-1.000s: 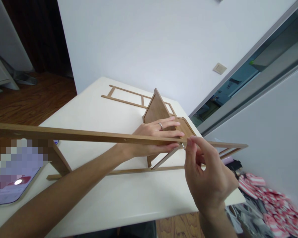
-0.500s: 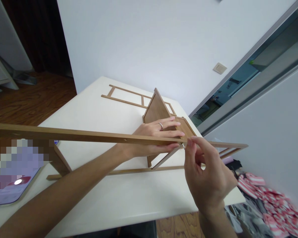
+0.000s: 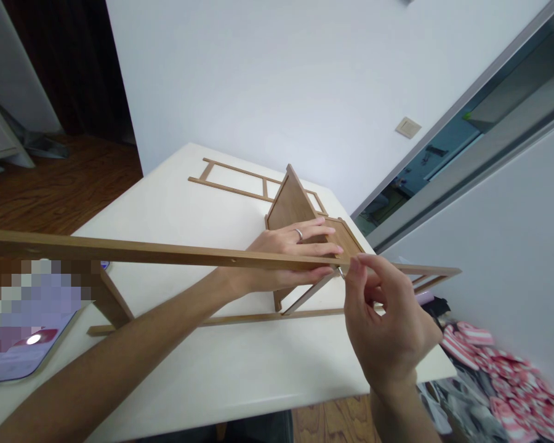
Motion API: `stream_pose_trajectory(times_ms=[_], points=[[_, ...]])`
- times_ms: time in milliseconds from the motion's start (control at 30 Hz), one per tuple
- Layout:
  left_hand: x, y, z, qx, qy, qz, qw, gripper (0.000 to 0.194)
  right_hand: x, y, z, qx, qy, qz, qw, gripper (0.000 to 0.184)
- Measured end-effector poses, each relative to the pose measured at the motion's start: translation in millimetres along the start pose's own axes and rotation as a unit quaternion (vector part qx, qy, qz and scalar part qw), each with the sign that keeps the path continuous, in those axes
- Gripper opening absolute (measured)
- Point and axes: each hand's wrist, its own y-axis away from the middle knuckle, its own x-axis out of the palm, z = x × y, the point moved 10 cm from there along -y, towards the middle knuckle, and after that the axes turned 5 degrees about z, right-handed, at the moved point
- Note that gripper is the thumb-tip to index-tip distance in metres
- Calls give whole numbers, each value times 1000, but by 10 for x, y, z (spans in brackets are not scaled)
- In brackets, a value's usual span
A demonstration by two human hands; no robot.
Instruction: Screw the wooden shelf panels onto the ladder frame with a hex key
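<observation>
A wooden frame with a long rail (image 3: 166,252) stands on edge across the white table (image 3: 240,369). My left hand (image 3: 286,243), a ring on one finger, reaches behind this rail. Its fingers lie along a wooden shelf board (image 3: 290,206) where board and rail meet, holding them there. Close to that joint, my right hand (image 3: 388,314) is closed in a pinch on a small silver metal piece (image 3: 340,271) at the rail. Most of the piece is hidden by my fingers, so I cannot tell whether it is a screw or a key. A second wooden board (image 3: 344,237) shows behind my fingertips.
Another ladder-like wooden frame (image 3: 231,179) lies flat toward the wall. At the left sits a phone or tablet (image 3: 41,351), partly blurred out. Red-and-white striped cloth (image 3: 512,375) is heaped at the lower right, beyond the table edge. A light switch (image 3: 408,127) is on the wall.
My right hand has shifted very slightly to the right, and its pinch on the metal piece has turned a little. My left hand and the wooden frame stay where they were.
</observation>
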Motion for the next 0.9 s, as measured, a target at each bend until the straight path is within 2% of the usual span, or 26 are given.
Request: stream_pose_trajectory(times_ms=[267, 467, 767, 900], points=[[14, 18, 28, -17, 3, 2, 1000, 27, 19, 14, -17, 1, -11, -7, 1000, 15], [0, 7, -2, -1, -5, 4, 1000, 26, 23, 21, -34, 6, -15, -10, 1000, 15], [-6, 2, -4, 0, -6, 3, 1000, 26, 69, 93, -178, 60, -70, -17, 996, 18], [-3, 7, -3, 2, 0, -5, 1000, 25, 153, 182, -309, 109, -113, -8, 988, 20]])
